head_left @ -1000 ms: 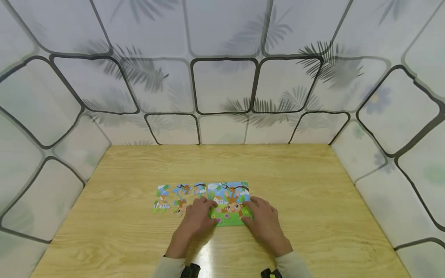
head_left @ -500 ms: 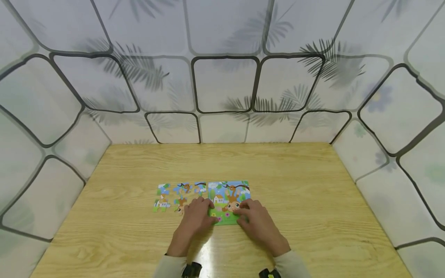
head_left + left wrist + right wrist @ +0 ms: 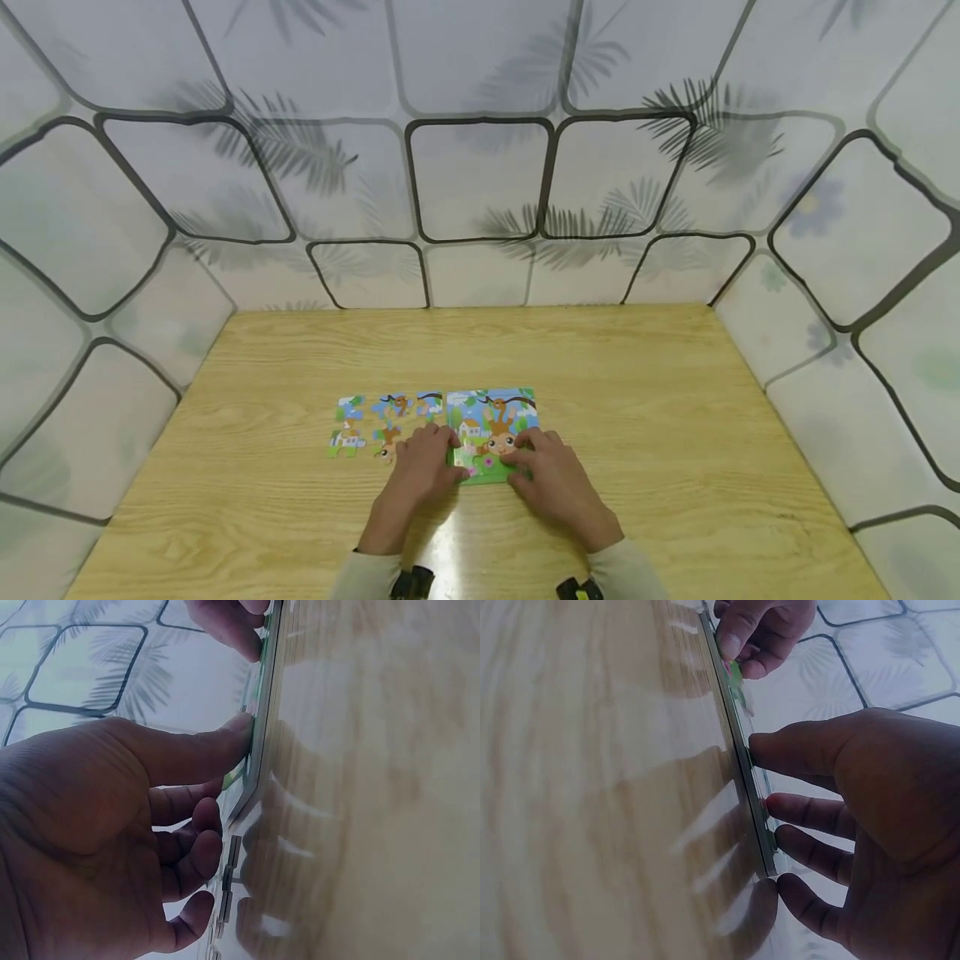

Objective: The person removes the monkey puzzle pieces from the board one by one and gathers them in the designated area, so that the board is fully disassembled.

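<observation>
A square jigsaw puzzle (image 3: 480, 411) with a monkey, a house and green grass lies flat on the table, its bottom edge toward me. My left hand (image 3: 422, 468) is at its lower left, thumb and finger pinching a green puzzle piece (image 3: 736, 677) that tilts up from the puzzle in the right wrist view. My right hand (image 3: 561, 477) rests at the puzzle's lower right. Its thumb and fingertips (image 3: 783, 834) touch the top face and edge, fingers fairly straight. The left hand's other fingers (image 3: 196, 859) hang curled beside the puzzle.
Several loose puzzle pieces (image 3: 347, 442) lie left of the puzzle, some partly behind my left hand. They sit flat on the wooden table (image 3: 637, 375). Patterned walls (image 3: 480, 183) stand at the back and both sides.
My right hand has slid left from the puzzle's right edge onto its lower part. At the lower left, the piece under my left hand has tilted up a little.
</observation>
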### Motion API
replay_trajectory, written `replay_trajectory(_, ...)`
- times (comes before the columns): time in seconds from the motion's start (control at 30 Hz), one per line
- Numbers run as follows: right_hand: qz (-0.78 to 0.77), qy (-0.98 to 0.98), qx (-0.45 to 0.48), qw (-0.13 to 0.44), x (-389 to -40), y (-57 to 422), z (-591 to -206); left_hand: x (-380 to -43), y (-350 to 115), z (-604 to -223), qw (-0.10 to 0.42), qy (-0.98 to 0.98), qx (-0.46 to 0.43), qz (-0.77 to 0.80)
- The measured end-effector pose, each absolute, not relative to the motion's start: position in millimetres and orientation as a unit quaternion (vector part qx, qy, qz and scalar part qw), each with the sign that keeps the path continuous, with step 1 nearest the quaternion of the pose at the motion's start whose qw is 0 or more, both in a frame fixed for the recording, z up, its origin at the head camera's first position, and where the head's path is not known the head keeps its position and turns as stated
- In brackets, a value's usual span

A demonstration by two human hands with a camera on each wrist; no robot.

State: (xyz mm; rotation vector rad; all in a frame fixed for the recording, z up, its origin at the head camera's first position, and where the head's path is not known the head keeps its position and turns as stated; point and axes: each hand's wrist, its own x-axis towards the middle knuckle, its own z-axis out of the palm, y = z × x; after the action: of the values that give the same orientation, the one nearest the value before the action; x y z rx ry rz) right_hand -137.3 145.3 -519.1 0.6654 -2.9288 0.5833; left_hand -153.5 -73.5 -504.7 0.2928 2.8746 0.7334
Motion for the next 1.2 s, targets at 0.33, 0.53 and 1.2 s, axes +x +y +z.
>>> replay_trajectory(0.33, 0.197, -0.954, 0.220, 0.044, -137.2, 146.7, -519.0, -155.9, -78.9, -506.9, 0.079, 0.939, 0.122, 0.311)
replay_trajectory(0.53, 0.199, -0.955, 0.217, 0.040, -137.2, 146.5, -518.3, -155.9, -90.9, -507.2, 0.081, 0.923, 0.119, 0.357)
replay_trajectory(1.2, 0.215, -0.953, 0.213, 0.035, -135.7, 147.7, -518.3, -142.5, -154.1, -498.7, 0.091, 0.910, 0.037, 0.404)
